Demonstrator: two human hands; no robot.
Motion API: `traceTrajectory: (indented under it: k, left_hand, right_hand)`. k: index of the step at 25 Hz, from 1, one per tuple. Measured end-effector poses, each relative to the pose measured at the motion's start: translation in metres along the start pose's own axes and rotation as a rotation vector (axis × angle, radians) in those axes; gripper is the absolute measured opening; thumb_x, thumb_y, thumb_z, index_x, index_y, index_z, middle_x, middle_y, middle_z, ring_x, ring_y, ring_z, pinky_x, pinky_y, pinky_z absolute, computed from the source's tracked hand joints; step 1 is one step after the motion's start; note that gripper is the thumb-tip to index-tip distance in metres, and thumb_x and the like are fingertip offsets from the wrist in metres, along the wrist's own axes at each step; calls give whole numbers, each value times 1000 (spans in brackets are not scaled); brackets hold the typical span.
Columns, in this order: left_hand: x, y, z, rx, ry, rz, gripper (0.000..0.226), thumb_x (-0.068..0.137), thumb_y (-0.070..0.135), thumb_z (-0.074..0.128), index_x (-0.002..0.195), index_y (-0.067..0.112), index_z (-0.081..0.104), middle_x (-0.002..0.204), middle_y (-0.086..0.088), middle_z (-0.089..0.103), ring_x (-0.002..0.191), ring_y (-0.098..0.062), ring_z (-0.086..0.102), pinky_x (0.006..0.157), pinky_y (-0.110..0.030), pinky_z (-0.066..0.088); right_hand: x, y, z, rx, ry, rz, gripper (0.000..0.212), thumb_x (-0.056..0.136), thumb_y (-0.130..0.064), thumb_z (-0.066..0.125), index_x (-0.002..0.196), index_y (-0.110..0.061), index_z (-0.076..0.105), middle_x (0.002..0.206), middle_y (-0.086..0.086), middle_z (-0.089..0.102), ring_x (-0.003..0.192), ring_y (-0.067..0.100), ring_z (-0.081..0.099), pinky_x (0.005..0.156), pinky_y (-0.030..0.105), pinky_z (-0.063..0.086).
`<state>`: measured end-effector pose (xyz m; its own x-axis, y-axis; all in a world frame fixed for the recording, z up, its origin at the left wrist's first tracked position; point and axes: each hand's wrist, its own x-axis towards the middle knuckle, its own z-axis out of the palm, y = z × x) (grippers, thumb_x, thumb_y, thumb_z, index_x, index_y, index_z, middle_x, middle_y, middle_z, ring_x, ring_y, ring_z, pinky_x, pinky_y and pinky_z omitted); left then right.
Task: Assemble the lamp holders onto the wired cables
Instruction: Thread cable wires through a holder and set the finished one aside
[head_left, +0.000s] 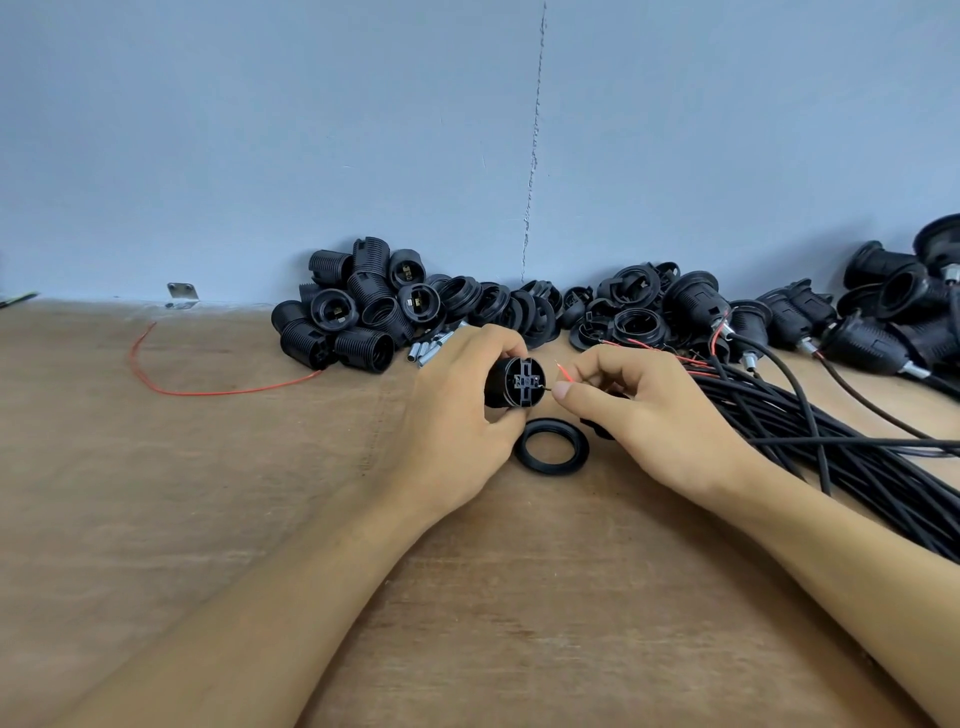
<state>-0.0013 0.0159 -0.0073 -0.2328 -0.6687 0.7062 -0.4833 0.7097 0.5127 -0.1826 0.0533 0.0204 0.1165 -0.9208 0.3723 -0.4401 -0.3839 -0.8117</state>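
Wooden table (208, 519) fills the lower frame. Bundle of black cables (810, 431) lies at right centre. Pile of black lamp holder bodies (353, 312) sits upper centre against the wall.

Left hand (457, 415), centre frame, is clenched round one lamp holder (517, 383), terminal face towards the camera. Right hand (644, 410) pinches a wire lead (563, 373) just beside that face. Threaded ring (551, 445) lies flat on the table below both hands. Loose red wire (208, 391) lies at left centre.
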Motion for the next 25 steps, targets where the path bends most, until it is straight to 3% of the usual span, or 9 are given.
traceTrajectory:
  k: [6,13,17,25]
  left_hand:
    - [-1,-1,0,13,-7,41,43,71,-6,75,103,20,65,101,11,58,93,4,54,82,-4,36]
    - [-1,-4,2,59,-12,73,48,70,-3,76,108,25,65,104,13,56,98,7,53,85,-2,35]
    - [-1,-6,2,85,-5,77,49,71,0,78,108,27,65,104,13,55,97,7,52,85,-2,34]
    - [-2,-6,2,53,-7,62,43,72,25,84,104,40,60,98,18,58,94,11,52,83,-1,34]
  right_hand:
    - [1,1,-1,-26,25,23,20,92,-20,70,73,-23,67,60,-18,51,56,-1,41,57,10,33]
    - [0,-3,2,-79,34,3,41,90,-14,69,59,-41,64,56,-21,49,55,-2,39,56,9,33]
    - [0,-4,2,-70,46,-4,40,92,-15,69,59,-38,62,57,-21,49,56,-3,39,58,9,35]
    - [-2,-4,3,-169,67,-21,31,93,-17,66,68,-35,61,54,-21,48,54,0,41,56,10,34]
